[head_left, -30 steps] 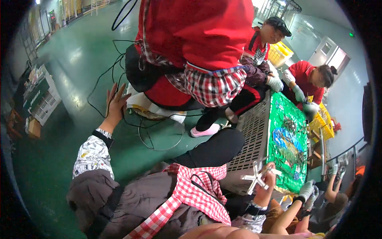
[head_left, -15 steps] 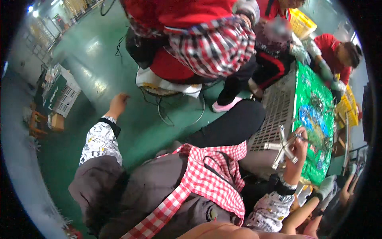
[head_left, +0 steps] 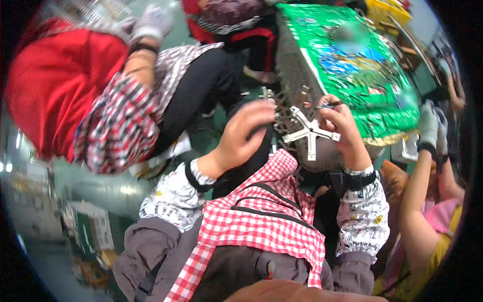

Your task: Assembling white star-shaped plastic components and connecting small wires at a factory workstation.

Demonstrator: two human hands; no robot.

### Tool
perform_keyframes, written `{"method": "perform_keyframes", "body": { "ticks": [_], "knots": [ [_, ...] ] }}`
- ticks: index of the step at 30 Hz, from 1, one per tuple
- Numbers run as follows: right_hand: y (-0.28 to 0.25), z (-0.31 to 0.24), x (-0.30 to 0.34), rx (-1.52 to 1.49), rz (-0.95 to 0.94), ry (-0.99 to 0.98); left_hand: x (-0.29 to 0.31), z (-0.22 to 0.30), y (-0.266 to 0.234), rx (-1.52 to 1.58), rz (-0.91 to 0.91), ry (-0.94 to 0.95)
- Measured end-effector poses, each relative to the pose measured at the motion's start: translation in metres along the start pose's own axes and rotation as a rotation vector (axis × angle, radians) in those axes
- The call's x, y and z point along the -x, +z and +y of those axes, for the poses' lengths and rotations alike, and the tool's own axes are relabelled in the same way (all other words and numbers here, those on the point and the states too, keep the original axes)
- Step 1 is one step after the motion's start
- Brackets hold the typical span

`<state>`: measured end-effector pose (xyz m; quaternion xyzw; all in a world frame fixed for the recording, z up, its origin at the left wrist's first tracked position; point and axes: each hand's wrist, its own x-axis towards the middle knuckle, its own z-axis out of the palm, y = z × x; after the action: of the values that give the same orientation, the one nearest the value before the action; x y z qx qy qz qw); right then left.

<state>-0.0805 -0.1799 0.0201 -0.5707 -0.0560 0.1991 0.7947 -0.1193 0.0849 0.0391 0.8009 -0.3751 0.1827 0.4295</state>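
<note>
no text readable; white sleeves' (head_left: pixel 362 219) print too small

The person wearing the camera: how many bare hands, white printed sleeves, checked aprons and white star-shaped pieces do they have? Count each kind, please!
Bare hands: 2, the left hand and the right hand
White printed sleeves: 2
Red-and-white checked apron: 1
White star-shaped piece, at the right hand: 1
Total: 6

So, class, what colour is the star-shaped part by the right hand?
The star-shaped part is white; the head view shows it best.
</note>
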Motion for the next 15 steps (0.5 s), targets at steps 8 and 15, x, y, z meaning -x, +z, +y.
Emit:
{"method": "perform_keyframes", "body": {
  "ticks": [8,15],
  "knots": [
    [-0.017,0.005,-0.01,-0.014,0.086,-0.079,-0.061,-0.051,0.069,0.475,-0.478,-0.398],
    [-0.012,-0.001,-0.001,-0.044,0.108,-0.089,-0.077,-0.05,0.059,0.42,-0.586,-0.428]
  ]
}}
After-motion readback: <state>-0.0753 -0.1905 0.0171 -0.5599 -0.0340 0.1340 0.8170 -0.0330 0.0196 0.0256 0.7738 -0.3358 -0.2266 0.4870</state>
